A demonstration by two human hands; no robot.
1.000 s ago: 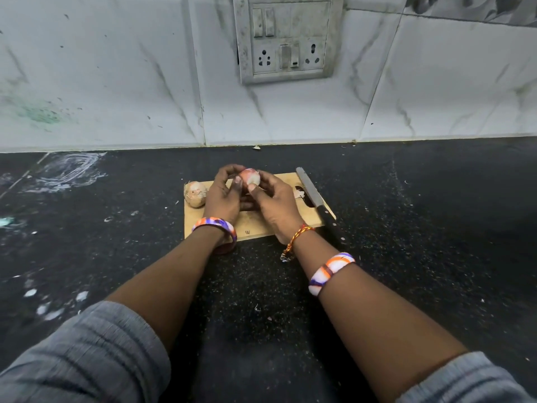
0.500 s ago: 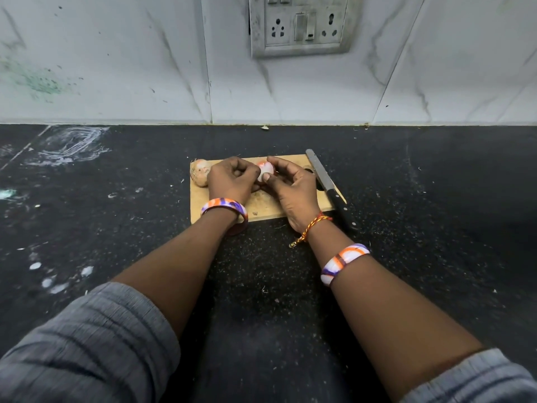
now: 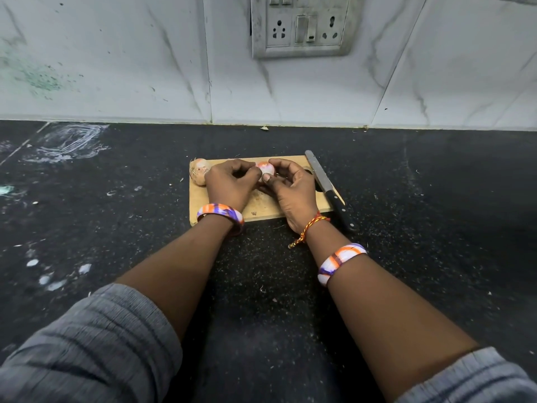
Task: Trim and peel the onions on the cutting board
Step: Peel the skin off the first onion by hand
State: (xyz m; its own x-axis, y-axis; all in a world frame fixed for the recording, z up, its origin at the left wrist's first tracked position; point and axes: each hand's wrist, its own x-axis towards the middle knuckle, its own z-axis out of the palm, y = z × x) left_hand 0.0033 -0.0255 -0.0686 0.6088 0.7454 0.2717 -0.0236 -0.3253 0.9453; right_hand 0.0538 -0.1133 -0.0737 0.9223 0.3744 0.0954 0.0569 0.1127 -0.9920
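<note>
Head view: over the cutting board (image 3: 263, 209), both forearms reach forward; left hand (image 3: 229, 184) and right hand (image 3: 290, 189) curl their fingers round a half-peeled onion (image 3: 266, 168), thumbs pinching it; second onion (image 3: 200, 173) sits at the board's far-left corner

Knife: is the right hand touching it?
Apart. Head view shows bare cutting board between the right hand and the knife.

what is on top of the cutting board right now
On the board: an unpeeled onion at its far left corner and the knife along its right edge. Both hands hold another onion and hide the board's middle.
</note>
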